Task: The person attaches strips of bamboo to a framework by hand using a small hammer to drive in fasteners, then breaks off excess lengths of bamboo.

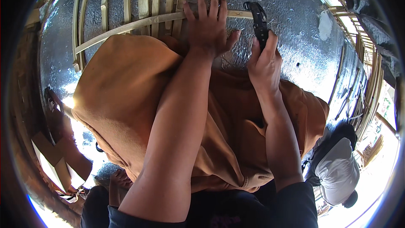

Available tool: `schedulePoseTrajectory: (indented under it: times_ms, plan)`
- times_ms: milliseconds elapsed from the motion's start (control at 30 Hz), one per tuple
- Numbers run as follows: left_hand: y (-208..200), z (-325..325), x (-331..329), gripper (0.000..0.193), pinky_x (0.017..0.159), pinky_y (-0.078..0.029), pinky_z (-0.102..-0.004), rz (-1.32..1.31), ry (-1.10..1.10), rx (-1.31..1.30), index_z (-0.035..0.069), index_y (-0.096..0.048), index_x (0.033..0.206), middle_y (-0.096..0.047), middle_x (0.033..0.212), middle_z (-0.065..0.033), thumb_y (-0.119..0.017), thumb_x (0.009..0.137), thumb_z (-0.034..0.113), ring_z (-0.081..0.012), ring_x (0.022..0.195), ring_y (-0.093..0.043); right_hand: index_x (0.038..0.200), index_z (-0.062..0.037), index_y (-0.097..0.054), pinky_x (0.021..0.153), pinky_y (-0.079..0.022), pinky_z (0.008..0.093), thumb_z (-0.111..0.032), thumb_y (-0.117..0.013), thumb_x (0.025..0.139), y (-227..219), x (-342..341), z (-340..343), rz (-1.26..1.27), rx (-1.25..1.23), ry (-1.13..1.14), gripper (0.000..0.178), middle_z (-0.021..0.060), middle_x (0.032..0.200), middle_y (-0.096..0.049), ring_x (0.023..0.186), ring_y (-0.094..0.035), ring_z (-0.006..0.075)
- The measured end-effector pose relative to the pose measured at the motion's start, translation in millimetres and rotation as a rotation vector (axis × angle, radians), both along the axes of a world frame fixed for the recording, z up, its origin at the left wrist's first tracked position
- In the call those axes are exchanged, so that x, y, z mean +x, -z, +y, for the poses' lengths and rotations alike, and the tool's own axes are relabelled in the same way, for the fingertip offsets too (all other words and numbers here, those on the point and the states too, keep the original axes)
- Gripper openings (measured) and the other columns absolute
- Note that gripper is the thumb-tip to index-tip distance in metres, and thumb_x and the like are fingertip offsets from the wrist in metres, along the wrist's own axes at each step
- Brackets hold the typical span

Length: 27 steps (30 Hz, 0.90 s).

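My left hand (209, 27) lies with fingers spread and stretched out over a long, thin wooden strip (126, 27), near the strip's right part. The strip runs crosswise over or against several upright slats. My right hand (265, 61) is closed round the lower end of a black tool (259, 23) with holes along its body and a curved, hooked head. Its exact kind I cannot make out. The tool's head is at the strip's right end; whether they touch I cannot tell. Both forearms reach over my brown trousers (122, 97).
Pale wooden slats (128, 0) lie spaced apart on a shiny silver sheet (303, 42). At the left is an open cardboard box (52, 160). Another person's hand (120, 178) shows at the lower left. A grey-white rounded thing (337, 171) with black parts is at the right.
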State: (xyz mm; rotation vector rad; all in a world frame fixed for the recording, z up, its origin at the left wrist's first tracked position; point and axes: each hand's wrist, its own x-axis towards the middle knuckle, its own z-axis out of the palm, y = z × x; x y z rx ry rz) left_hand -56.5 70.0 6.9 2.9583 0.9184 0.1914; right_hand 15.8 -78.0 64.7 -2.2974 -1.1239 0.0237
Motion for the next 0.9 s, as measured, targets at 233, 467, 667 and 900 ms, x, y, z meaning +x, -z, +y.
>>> schedulePoseTrajectory:
  times_ms: [233, 467, 667, 900]
  plan:
    - [0.0, -2.5, 3.8, 0.090, 0.116, -0.014, -0.0752, -0.027, -0.001, 0.004, 0.010, -0.037, 0.157, -0.032, 0.163, -0.0150, -0.046, 0.092, 0.071, -0.0410, 0.150, -0.027, 0.128, 0.0026, -0.040, 0.053, -0.056, 0.0545, -0.012, -0.057, 0.101, -0.1, -0.9, 0.1, -0.051, -0.063, -0.014, 0.035, 0.0339, 0.089, -0.067, 0.074, -0.069, 0.0512]
    - [-0.8, -1.6, 1.8, 0.091, 0.116, -0.015, -0.0738, -0.018, -0.005, -0.010, 0.010, -0.037, 0.157, -0.031, 0.164, -0.0148, -0.047, 0.091, 0.072, -0.0405, 0.151, -0.026, 0.125, 0.0016, -0.040, 0.053, -0.055, 0.0564, -0.012, -0.058, 0.101, 5.0, -0.8, -0.8, 0.008, -0.068, 0.015, 0.033, 0.0323, 0.085, -0.067, 0.075, -0.068, 0.0516]
    - [-2.1, -1.2, 2.7, 0.092, 0.117, -0.015, -0.0728, -0.013, -0.015, -0.010, 0.011, -0.036, 0.158, -0.030, 0.165, -0.0143, -0.049, 0.090, 0.071, -0.0405, 0.151, -0.025, 0.128, 0.0034, -0.041, 0.052, -0.055, 0.0551, -0.011, -0.059, 0.100, 4.9, 1.0, 0.2, -0.036, -0.079, -0.013, 0.035, 0.0322, 0.083, -0.067, 0.073, -0.068, 0.0513]
    - [-1.5, -1.8, 3.6, 0.092, 0.117, -0.015, -0.0731, -0.035, -0.010, -0.034, 0.011, -0.035, 0.158, -0.029, 0.166, -0.0139, -0.050, 0.090, 0.071, -0.0406, 0.152, -0.025, 0.128, 0.0060, -0.041, 0.052, -0.054, 0.0557, -0.009, -0.059, 0.100, 9.0, 2.1, -2.4, -0.040, -0.061, -0.017, 0.036, 0.0345, 0.084, -0.066, 0.073, -0.068, 0.0517]
